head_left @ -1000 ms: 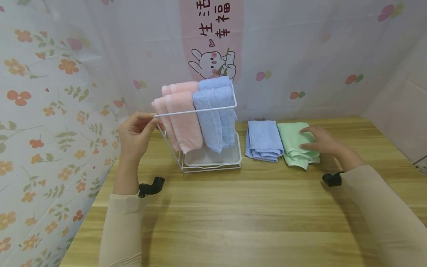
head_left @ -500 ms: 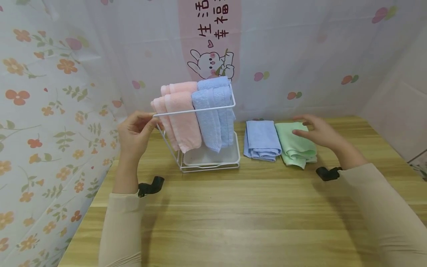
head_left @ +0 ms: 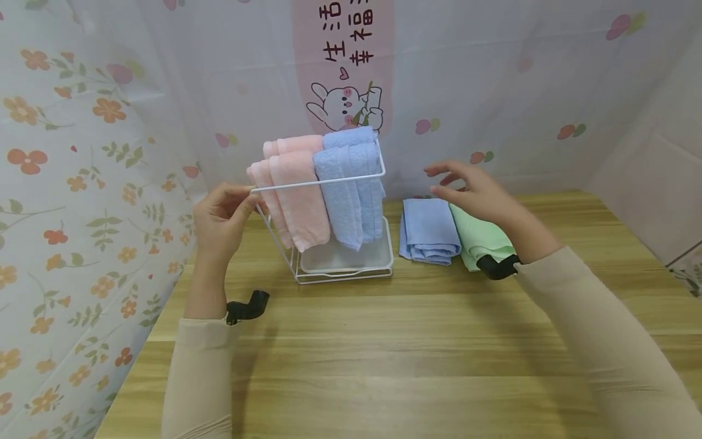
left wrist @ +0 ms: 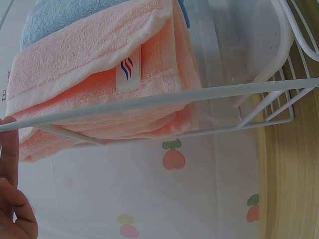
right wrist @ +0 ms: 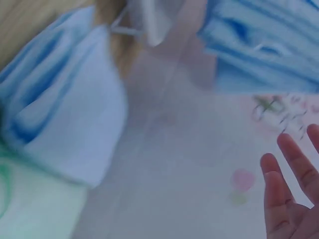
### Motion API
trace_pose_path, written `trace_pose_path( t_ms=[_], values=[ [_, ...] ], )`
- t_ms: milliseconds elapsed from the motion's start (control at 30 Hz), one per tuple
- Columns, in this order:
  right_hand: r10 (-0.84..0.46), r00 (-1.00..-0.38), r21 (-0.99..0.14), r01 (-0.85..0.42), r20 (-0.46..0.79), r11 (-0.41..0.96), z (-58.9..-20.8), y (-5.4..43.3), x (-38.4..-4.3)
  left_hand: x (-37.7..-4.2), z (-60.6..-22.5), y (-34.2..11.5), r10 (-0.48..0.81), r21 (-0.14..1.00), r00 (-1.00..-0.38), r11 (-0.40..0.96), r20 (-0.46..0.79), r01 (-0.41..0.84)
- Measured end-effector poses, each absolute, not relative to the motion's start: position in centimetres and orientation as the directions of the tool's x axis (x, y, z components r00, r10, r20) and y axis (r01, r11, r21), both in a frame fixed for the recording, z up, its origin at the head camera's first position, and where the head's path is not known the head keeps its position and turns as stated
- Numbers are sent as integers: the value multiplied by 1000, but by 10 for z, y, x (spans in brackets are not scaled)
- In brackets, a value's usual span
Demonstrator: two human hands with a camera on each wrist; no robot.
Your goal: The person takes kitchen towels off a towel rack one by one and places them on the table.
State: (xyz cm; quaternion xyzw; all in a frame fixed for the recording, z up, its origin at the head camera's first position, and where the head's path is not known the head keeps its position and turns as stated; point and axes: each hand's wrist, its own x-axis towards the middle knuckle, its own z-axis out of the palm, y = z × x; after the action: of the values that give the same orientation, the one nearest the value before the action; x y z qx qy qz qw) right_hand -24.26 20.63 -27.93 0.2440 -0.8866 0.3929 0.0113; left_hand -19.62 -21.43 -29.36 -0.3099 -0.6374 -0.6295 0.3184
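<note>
A white wire rack (head_left: 315, 183) stands on the table, with pink towels (head_left: 300, 207) and light blue towels (head_left: 342, 195) draped over it side by side. My left hand (head_left: 222, 216) pinches the rack's upper left corner; its fingers also show at the bar's end in the left wrist view. My right hand (head_left: 474, 192) holds nothing, fingers spread and slightly bent, in the air above a folded blue cloth (head_left: 430, 222) and a folded green cloth (head_left: 482, 238). Part of the green cloth is hidden behind the right wrist. The right wrist view is blurred.
A pale tray (head_left: 345, 261) sits in the rack's base. The wooden table (head_left: 351, 353) ends at a patterned curtain (head_left: 236, 91) behind and at the left. Black camera mounts stick out from both wrists, the right mount (head_left: 496, 267) overlapping the green cloth in view.
From over the green cloth, my right hand has lifted and moved left towards the rack, without any cloth. My left hand keeps its hold on the rack.
</note>
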Motion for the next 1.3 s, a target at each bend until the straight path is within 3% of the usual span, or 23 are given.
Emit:
trace_pose_path(
  t_ms=[333,533,867,1133,1300],
  values=[
    [-388,-836,-674,-544,387,499,-245,148,-244,-195,-294,-214,-8,616,-616,19,788,787],
    [-379,-830,-674,-556,410,486,-237,127,-248,-196,-293,-214,-3,611,-611,16,792,791],
    [-461,-833,-668,-532,305,520,-223,107,-257,-196,-293,-214,4,607,-607,10,795,795],
    [-538,-826,-584,-523,167,621,-205,95,-264,-196,-293,-216,9,609,-609,-24,793,793],
    [-553,-825,-562,-515,120,647,-201,90,-266,-195,-295,-216,4,619,-619,22,785,785]
  ],
)
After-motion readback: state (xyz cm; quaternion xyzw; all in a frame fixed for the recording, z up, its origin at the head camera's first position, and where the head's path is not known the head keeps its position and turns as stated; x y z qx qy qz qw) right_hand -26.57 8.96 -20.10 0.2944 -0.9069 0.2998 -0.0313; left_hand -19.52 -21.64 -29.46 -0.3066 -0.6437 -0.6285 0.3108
